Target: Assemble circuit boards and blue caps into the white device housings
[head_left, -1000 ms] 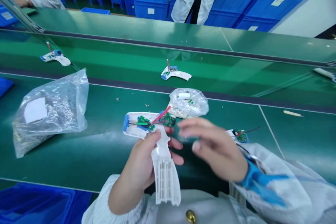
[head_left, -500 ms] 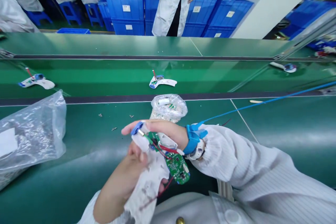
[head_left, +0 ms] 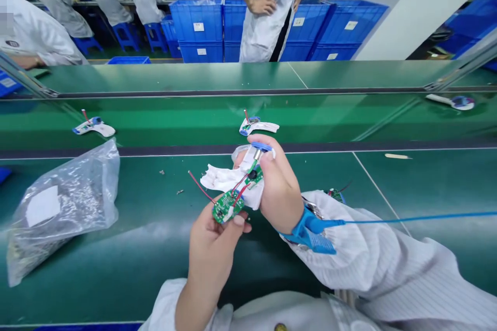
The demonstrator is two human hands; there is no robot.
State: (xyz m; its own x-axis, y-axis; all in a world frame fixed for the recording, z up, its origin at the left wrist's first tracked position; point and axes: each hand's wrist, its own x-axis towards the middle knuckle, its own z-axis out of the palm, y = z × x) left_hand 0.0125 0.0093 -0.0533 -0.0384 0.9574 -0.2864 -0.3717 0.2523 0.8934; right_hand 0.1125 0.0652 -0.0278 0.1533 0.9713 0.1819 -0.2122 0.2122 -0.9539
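Observation:
My right hand (head_left: 277, 186) is wrapped round a white plastic gun-shaped shell (head_left: 225, 178) with a blue tip, held above the green table. A small green circuit board (head_left: 227, 207) hangs from the shell on red wires. My left hand (head_left: 213, 240) pinches that board between thumb and fingers. A loose red wire sticks out to the left of the board. A blue strap (head_left: 308, 227) with a blue cord is on my right wrist.
A clear bag of small parts (head_left: 58, 207) lies at the left. Similar white shells (head_left: 258, 125) (head_left: 93, 128) (head_left: 450, 101) ride on the green conveyor belt (head_left: 349, 119). Blue crates (head_left: 198, 31) and a person in a white coat (head_left: 267, 10) stand beyond the line. Small screws lie scattered on the table.
The shell has passed from my left hand into my right hand and been turned. My left hand now pinches the dangling circuit board. The view has tilted up slightly.

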